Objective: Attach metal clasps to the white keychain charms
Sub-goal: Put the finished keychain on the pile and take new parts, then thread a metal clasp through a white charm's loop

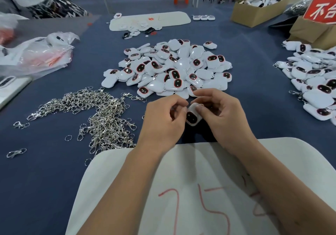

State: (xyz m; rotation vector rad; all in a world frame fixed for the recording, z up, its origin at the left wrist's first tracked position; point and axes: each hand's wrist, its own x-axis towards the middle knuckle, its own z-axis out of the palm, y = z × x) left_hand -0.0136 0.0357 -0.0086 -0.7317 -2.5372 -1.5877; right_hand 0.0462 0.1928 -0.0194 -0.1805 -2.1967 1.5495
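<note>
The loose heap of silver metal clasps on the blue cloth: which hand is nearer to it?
Left. The left hand sits just right of the heap of silver metal clasps; the right hand is farther right, beyond the held white charm.

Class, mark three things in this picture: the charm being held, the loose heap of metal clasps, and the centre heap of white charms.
Held charm (pixel 193 115): head view, on its dark oval face, between both hands.
Heap of metal clasps (pixel 107 124): head view, on the dense tangle left of the hands.
Centre heap of white charms (pixel 174 67): head view, on the heap's middle.

Two hands, left (pixel 161 120) and right (pixel 218 114), share one charm (pixel 193 115). Two charm heaps: centre pile (pixel 174 67), right-edge pile (pixel 312 78). One clasp heap (pixel 101 118), lower left. Two cardboard boxes (pixel 258 11), upper right.
</note>
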